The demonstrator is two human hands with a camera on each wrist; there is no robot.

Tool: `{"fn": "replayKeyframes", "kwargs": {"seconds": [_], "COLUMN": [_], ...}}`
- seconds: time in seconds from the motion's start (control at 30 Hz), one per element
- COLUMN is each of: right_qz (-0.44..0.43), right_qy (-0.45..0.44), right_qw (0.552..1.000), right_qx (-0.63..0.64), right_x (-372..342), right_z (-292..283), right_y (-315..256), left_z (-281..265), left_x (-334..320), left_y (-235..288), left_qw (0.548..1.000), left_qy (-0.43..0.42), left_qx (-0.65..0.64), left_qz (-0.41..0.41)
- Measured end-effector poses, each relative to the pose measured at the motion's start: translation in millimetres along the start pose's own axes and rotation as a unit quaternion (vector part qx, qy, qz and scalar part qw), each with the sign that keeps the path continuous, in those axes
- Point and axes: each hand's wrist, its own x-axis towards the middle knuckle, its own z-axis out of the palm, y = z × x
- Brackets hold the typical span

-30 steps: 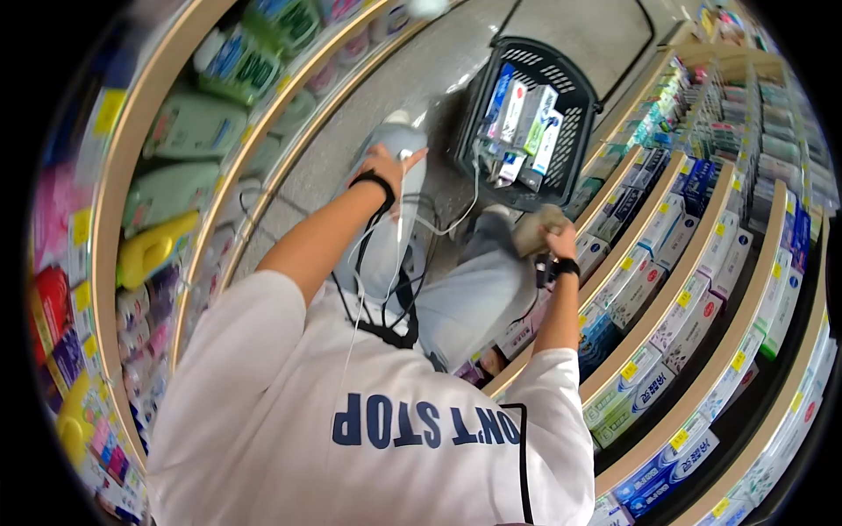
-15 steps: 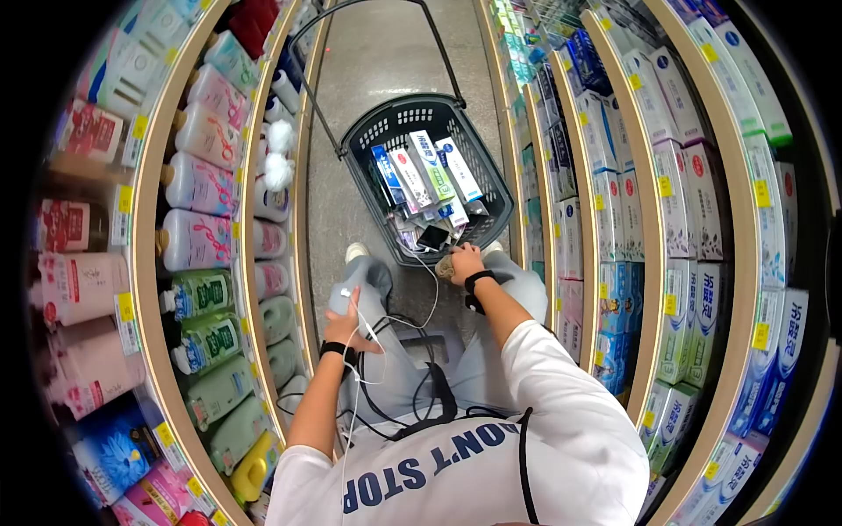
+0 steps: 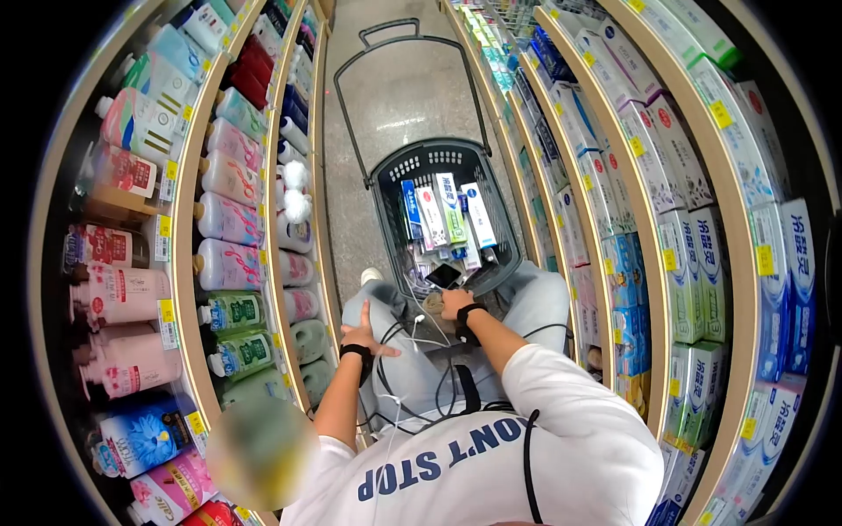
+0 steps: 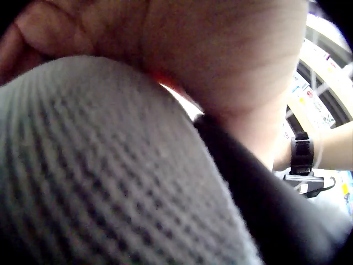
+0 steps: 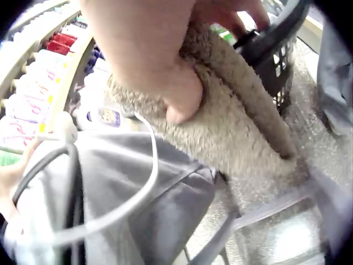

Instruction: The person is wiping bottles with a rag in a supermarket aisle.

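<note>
My right hand [image 3: 455, 305] grips a fuzzy beige plush pouch [image 5: 220, 124] just at the near rim of the black shopping basket [image 3: 383, 210]. In the right wrist view the thumb presses into the plush, while the other fingers reach over its far side, partly hidden. A white cable [image 5: 151, 157] comes out beside the pouch. Close in front of these fingers, a black phone [image 3: 444, 277] lies on the goods in the basket. My left hand [image 3: 364, 335] is beside my left knee, fingers extended, holding nothing. Grey ribbed fabric [image 4: 105, 160] fills much of the left wrist view under the palm.
Several toothpaste-type boxes [image 3: 453, 215] lie in the basket, its long handle [image 3: 395, 37] raised beyond. Shelves of bottles [image 3: 230, 217] line the left, shelves of boxed goods [image 3: 677, 162] the right. Black cords [image 3: 449, 386] loop over my lap. Floor [image 3: 399, 96] stretches ahead.
My right hand has brought the plush pouch from beside the right shelf to the basket's near rim. My left hand has moved off my lower leg back toward the knee; the view has turned down the aisle.
</note>
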Motion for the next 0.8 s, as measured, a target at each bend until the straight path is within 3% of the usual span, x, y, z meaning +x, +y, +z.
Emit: {"fn": "replayKeyframes", "kwargs": {"seconds": [0.07,0.17,0.2,0.27,0.37,0.47,0.6,0.63,0.67,0.73,0.77,0.8], "right_qz": [-0.078,-0.121,-0.097,-0.091,-0.078,-0.05,0.013,0.056,0.048,0.032,0.011,-0.006], "right_qy": [-0.017,0.094,0.101,0.095,0.232,0.272,0.256,0.245,0.246,0.248,0.245,0.238], "right_qw": [0.992,0.962,0.946,0.914,0.795,0.686,0.659,0.679,0.67,0.636,0.609,0.581], "right_qx": [0.096,0.226,0.293,0.383,0.555,0.673,0.707,0.69,0.699,0.73,0.755,0.778], "right_x": [-12.4,0.9,-6.5,-67.7,-104.1,-139.6,-176.6,-182.5,-180.1,-181.0,-179.2,-187.3], "right_z": [-7.0,38.4,39.4,-14.3,-35.8,-59.0,-65.0,-59.7,-46.2,-26.6,-24.6,-24.4], "right_y": [14.3,70.7,84.0,83.2,101.0,111.8,122.1,127.7,135.7,143.1,145.8,141.1], "left_z": [-3.9,-5.5,-4.4,-3.4,-4.4,-1.0,3.3,3.2,3.7,0.2,-6.5,-10.9], "left_x": [-2.0,-9.8,-11.1,-9.3,-7.9,-6.4,-2.1,-5.3,-9.6,-35.8,-37.0,-13.9], "left_y": [3.6,7.3,7.3,8.4,12.5,22.7,27.4,26.8,25.8,29.0,27.9,12.4], "left_qw": [1.0,1.0,1.0,1.0,0.999,0.995,0.993,0.993,0.993,0.992,0.988,0.984], "left_qy": [0.005,-0.011,-0.009,-0.006,-0.011,-0.01,-0.006,0.001,0.006,0.049,0.064,0.036], "left_qx": [-0.002,0.015,0.02,0.028,0.047,0.096,0.114,0.106,0.1,0.106,0.126,0.084], "left_qz": [-0.004,-0.018,-0.017,-0.009,-0.001,0.002,0.023,0.042,0.061,0.042,0.067,0.155]}}
